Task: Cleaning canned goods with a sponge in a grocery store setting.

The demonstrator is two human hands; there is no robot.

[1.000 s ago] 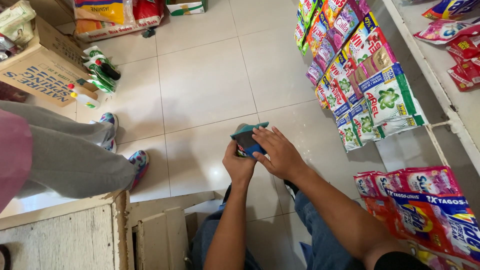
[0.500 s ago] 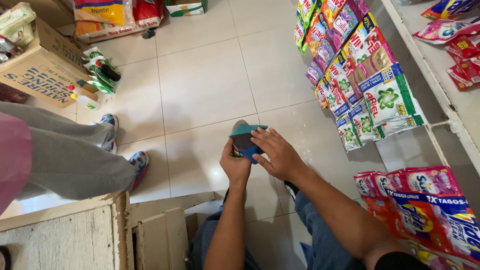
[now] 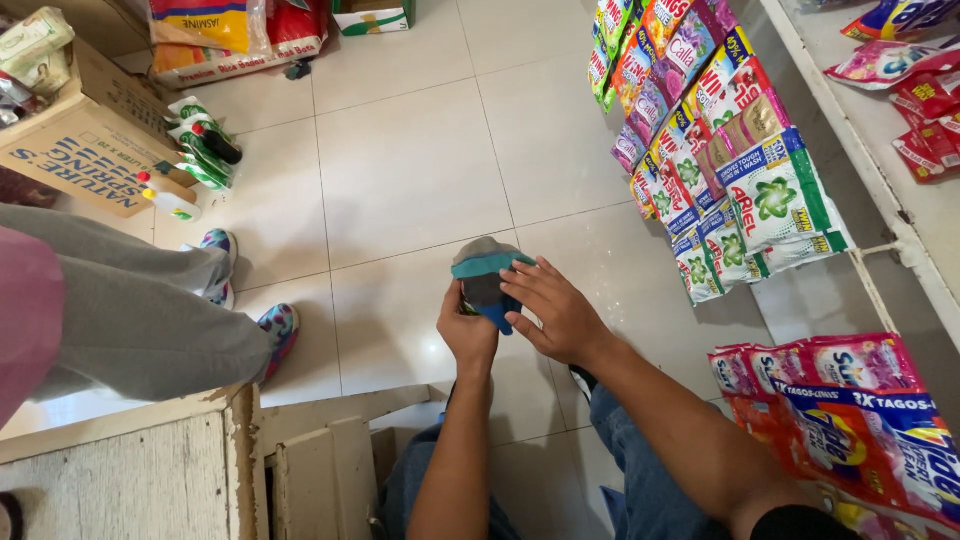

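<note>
My left hand [image 3: 467, 328] grips a small grey pouch [image 3: 487, 277] with a teal band and a blue lower part, held upright over the tiled floor. My right hand [image 3: 553, 311] rests against the pouch's right side, fingers spread along it. Both forearms reach out from my lap, and my knees in blue jeans [image 3: 640, 470] show below them.
Another person in grey trousers [image 3: 130, 310] and colourful shoes [image 3: 277, 330] stands at left. A wooden counter [image 3: 130, 480] is at lower left. Hanging strips of sachets [image 3: 720, 140] and red packets [image 3: 850, 420] fill the right. A cardboard box [image 3: 80, 150] and bottles [image 3: 200, 150] sit at upper left.
The pouch has been turned upright and lifted slightly; its grey top now shows above the teal band. My right hand shifted along its side.
</note>
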